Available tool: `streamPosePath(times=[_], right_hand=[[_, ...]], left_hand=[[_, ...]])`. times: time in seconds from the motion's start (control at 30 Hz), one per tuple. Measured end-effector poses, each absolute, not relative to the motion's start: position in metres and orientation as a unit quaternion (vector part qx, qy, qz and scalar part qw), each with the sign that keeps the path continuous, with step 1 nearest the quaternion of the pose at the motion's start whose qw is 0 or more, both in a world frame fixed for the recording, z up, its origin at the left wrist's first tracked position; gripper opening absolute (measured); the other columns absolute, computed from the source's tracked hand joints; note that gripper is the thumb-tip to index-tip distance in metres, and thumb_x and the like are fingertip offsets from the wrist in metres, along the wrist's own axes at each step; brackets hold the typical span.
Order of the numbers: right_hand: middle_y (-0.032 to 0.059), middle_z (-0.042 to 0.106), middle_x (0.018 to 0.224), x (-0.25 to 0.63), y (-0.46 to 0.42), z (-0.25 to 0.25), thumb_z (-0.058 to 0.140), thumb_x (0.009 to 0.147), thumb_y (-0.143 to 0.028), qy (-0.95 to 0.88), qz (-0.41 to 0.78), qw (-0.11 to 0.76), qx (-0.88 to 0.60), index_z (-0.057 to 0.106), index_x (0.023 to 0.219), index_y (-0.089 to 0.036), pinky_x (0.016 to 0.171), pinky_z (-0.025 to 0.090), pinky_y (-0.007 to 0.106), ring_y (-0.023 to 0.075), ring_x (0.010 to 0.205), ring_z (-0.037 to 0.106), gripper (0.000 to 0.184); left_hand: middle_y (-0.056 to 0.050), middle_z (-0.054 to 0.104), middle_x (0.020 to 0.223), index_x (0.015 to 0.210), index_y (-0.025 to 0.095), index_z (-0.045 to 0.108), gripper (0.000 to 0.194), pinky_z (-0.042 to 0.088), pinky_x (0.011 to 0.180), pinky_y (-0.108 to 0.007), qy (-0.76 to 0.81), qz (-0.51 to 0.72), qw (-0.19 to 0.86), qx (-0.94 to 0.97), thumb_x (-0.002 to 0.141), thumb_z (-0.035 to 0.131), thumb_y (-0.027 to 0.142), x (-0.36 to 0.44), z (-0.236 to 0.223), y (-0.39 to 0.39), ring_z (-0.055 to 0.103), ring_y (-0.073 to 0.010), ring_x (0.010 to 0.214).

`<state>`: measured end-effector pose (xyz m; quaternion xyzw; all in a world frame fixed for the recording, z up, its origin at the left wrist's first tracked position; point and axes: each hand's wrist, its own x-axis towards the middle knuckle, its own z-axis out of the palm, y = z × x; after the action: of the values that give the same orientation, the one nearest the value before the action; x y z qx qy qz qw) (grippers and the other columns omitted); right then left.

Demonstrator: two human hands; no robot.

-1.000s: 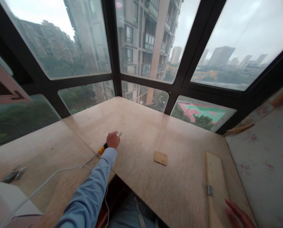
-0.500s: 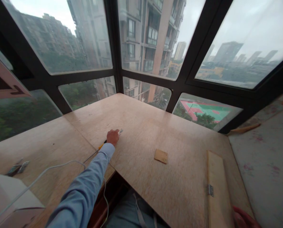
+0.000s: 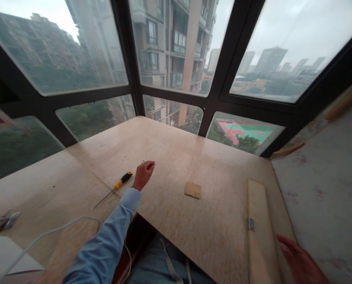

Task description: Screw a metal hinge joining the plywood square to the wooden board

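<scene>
Over the middle of the tabletop, my left hand (image 3: 144, 174) is closed, thumb and fingers pinched on a thin small screw (image 3: 156, 163) that pokes out to the right. Just left of that hand lies a screwdriver (image 3: 122, 180) with a black and yellow handle, its shaft pointing toward the near left. At the lower right, my right hand (image 3: 301, 258) is beside a long wooden board (image 3: 257, 236), fingers loosely apart and partly in shadow; whether they touch the board I cannot tell. A metal hinge (image 3: 250, 224) sits on the board's left edge.
A small square wooden plate (image 3: 192, 190) lies mid-table. White cable (image 3: 54, 230) crosses the left side near a white box (image 3: 4, 256) and small packaged items (image 3: 4, 222). The tabletop (image 3: 164, 228) has a cut-out at my lap. Windows and a papered wall (image 3: 317, 185) enclose it.
My left hand has lifted and turned, with the screw between its fingers; the screwdriver behind it has come into full view. My right hand shows more beside the board. The view has shifted right.
</scene>
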<state>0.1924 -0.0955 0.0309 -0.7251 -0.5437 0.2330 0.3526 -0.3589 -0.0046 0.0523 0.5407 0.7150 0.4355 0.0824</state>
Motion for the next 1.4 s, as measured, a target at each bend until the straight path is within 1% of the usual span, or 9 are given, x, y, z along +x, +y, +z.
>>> streamPosePath(times=[0.1,0.2,0.37,0.5,0.73,1.0,1.13,1.3,1.4], right_hand=[[0.0077,0.072,0.108,0.175,-0.092,0.054,0.054,0.075,-0.068,-0.598,0.210,0.384,-0.671,0.069,0.101,-0.022,0.094,0.053,0.040,0.0299,0.104,0.066,0.055],[0.0078,0.072,0.109,0.155,-0.089,0.072,0.056,0.083,-0.056,-0.658,0.204,0.397,-0.606,0.068,0.105,-0.022,0.090,0.055,0.034,0.0238,0.099,0.068,0.043],[0.0084,0.070,0.107,0.118,-0.086,0.087,0.055,0.091,-0.037,-0.749,0.161,0.426,-0.482,0.065,0.112,-0.023,0.086,0.056,0.034,0.0211,0.098,0.067,0.026],[0.0103,0.067,0.106,0.102,-0.082,0.085,0.054,0.094,-0.030,-0.799,0.126,0.387,-0.443,0.060,0.121,-0.023,0.080,0.057,0.035,0.0201,0.090,0.065,0.029],[0.0067,0.064,0.084,0.118,-0.081,0.071,0.052,0.095,-0.024,-0.813,0.054,0.337,-0.472,0.068,0.097,-0.021,0.068,0.053,0.030,0.0186,0.078,0.062,0.016],[0.0064,0.067,0.082,0.143,-0.071,0.060,0.051,0.095,-0.026,-0.802,0.034,0.335,-0.493,0.068,0.089,-0.020,0.064,0.050,0.026,0.0157,0.073,0.064,0.019],[0.0056,0.068,0.081,0.157,-0.055,0.045,0.053,0.092,-0.029,-0.744,0.099,0.387,-0.535,0.068,0.085,-0.020,0.059,0.051,0.025,0.0136,0.063,0.063,0.019],[0.0033,0.066,0.076,0.165,-0.038,0.015,0.060,0.083,-0.042,-0.540,0.262,0.488,-0.634,0.064,0.087,-0.017,0.035,0.044,0.023,0.0101,0.040,0.052,0.026],[0.0026,0.066,0.074,0.165,-0.032,0.004,0.060,0.080,-0.042,-0.526,0.298,0.476,-0.638,0.064,0.086,-0.017,0.037,0.045,0.024,0.0117,0.043,0.055,0.026]], left_hand=[[-0.007,0.074,0.093,0.090,0.017,0.072,0.016,0.055,0.079,-0.031,0.662,0.470,0.112,0.574,0.083,0.057,0.021,-0.321,0.061,-0.006,0.068,-0.0187,0.084],[-0.006,0.074,0.088,0.088,0.018,0.072,0.017,0.055,0.076,-0.030,0.598,0.481,0.148,0.624,0.085,0.056,0.022,-0.273,0.068,-0.010,0.068,-0.0181,0.082],[-0.007,0.073,0.093,0.093,0.018,0.071,0.018,0.055,0.077,-0.028,0.497,0.461,0.223,0.700,0.088,0.054,0.020,-0.181,0.076,-0.025,0.067,-0.0167,0.085],[-0.006,0.073,0.093,0.100,0.018,0.069,0.020,0.055,0.077,-0.029,0.420,0.426,0.270,0.755,0.089,0.053,0.017,-0.116,0.081,-0.045,0.068,-0.0155,0.081],[-0.004,0.074,0.091,0.102,0.018,0.068,0.025,0.056,0.075,-0.029,0.390,0.405,0.310,0.767,0.081,0.058,0.009,-0.060,0.076,-0.059,0.068,-0.0157,0.077],[-0.004,0.074,0.093,0.107,0.018,0.066,0.025,0.057,0.078,-0.029,0.382,0.420,0.374,0.734,0.083,0.060,0.015,-0.037,0.068,-0.047,0.070,-0.0147,0.080],[-0.006,0.073,0.098,0.108,0.018,0.065,0.023,0.057,0.079,-0.031,0.405,0.418,0.371,0.723,0.085,0.061,0.021,-0.035,0.051,-0.038,0.069,-0.0154,0.080],[-0.007,0.071,0.098,0.106,0.018,0.064,0.022,0.058,0.075,-0.033,0.448,0.376,0.344,0.734,0.086,0.058,0.022,-0.030,0.018,-0.037,0.068,-0.0173,0.082],[-0.009,0.068,0.105,0.110,0.019,0.063,0.026,0.057,0.081,-0.037,0.440,0.355,0.301,0.768,0.085,0.057,0.019,-0.019,0.005,-0.047,0.066,-0.0202,0.092]])
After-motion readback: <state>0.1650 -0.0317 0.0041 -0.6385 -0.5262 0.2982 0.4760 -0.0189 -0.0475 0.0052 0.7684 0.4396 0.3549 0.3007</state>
